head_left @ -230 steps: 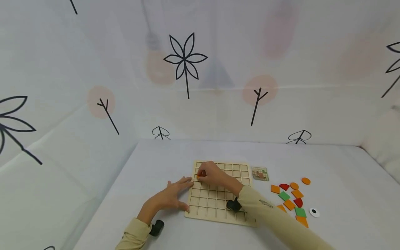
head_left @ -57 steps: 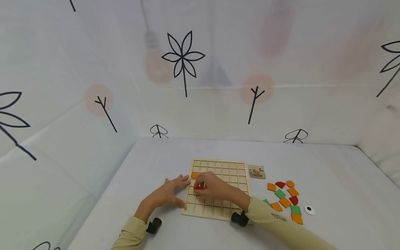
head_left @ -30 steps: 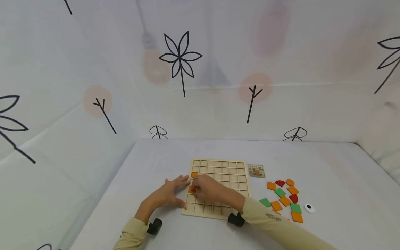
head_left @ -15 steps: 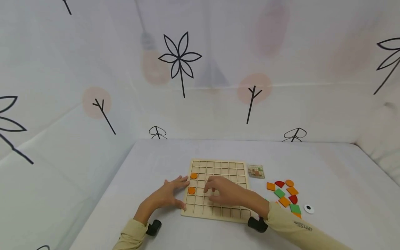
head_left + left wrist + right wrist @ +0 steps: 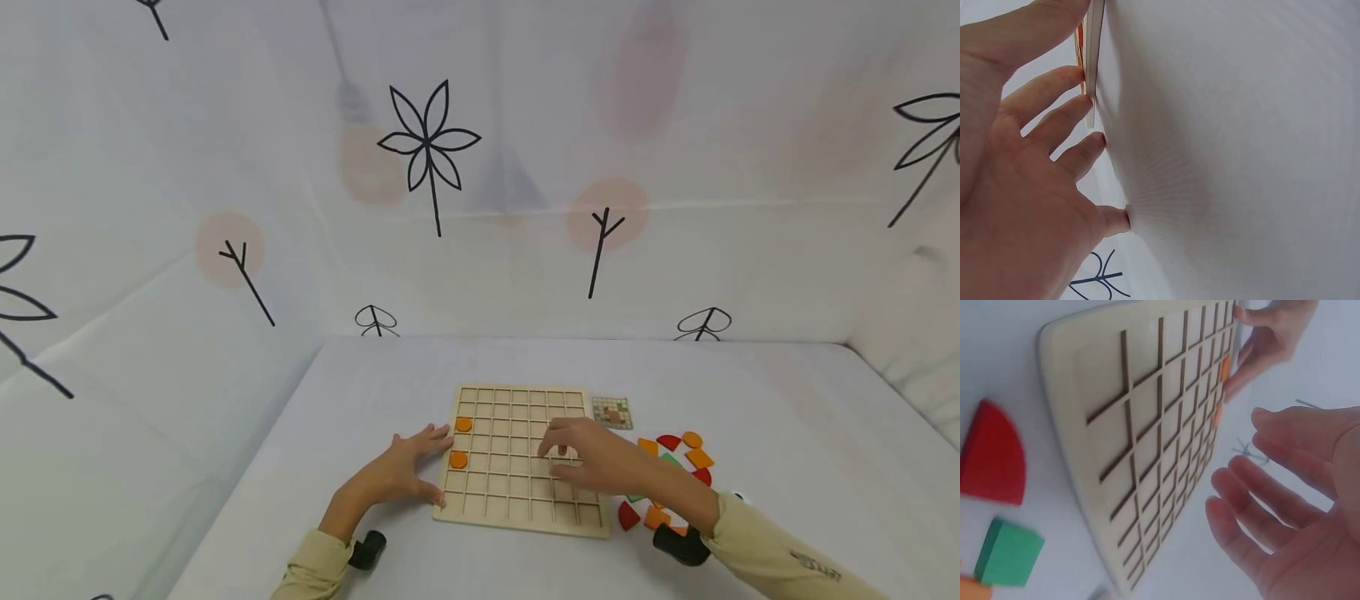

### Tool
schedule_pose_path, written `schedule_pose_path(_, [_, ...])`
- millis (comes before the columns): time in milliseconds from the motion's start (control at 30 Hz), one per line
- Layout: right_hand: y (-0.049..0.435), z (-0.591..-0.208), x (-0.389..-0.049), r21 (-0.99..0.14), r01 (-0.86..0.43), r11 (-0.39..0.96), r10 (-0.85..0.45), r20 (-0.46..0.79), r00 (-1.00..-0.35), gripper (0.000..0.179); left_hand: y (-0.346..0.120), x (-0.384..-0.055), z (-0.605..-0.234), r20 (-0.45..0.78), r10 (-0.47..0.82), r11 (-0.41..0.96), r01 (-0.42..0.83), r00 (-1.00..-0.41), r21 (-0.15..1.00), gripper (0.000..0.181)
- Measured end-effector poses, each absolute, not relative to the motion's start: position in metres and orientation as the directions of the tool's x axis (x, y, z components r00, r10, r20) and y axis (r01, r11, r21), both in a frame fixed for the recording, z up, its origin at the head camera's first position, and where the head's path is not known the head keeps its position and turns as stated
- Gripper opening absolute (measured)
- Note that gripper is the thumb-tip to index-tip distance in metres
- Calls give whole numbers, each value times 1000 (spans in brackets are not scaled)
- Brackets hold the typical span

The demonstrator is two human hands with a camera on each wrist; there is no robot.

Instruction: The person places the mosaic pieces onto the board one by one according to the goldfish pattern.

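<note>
A pale wooden grid board (image 5: 510, 527) lies on the white table. Two orange round pieces, a far one (image 5: 464, 424) and a nearer one (image 5: 458, 459), sit in cells of its leftmost column. My left hand (image 5: 395, 475) rests at the board's left edge, its fingers spread and touching the rim; the left wrist view shows the fingertips (image 5: 1079, 75) against the side. Over the right part of the board hovers my right hand (image 5: 592, 457), fingers loosely bent. In the right wrist view that hand (image 5: 1297, 494) holds nothing between thumb and fingers.
Right of the board lie loose pieces, among them a red quarter-circle (image 5: 628, 516), an orange square (image 5: 700, 458) and an orange disc (image 5: 692, 439). My right forearm covers some. A small patterned card (image 5: 612, 412) lies by the board's far right corner.
My right hand has set an orange round piece into the left column below the first one, let go, and moved right across the board. My left hand has stayed at the edge.
</note>
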State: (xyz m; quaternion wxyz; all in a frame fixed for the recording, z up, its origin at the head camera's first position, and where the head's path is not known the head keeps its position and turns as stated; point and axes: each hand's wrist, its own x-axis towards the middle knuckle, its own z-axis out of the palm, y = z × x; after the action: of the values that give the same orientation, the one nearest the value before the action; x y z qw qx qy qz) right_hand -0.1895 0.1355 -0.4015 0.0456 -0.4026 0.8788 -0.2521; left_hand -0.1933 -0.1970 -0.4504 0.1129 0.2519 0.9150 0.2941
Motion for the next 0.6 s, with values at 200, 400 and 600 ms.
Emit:
schedule_pose_path(200, [163, -397, -189, -484, -663, 571, -695, 145, -704, 14, -199, -193, -452, -62, 520, 705, 387, -852, 594, 88])
schedule_pose_path(400, [191, -395, -192, -505, -645, 573, -658, 185, -730, 17, -198, -192, -450, -64, 515, 705, 380, -855, 599, 87])
schedule_pose_path(600, [215, -390, -192, -502, -556, 663, -563, 156, -812, 20, -198, -191, -448, -68, 518, 702, 378, -853, 604, 87])
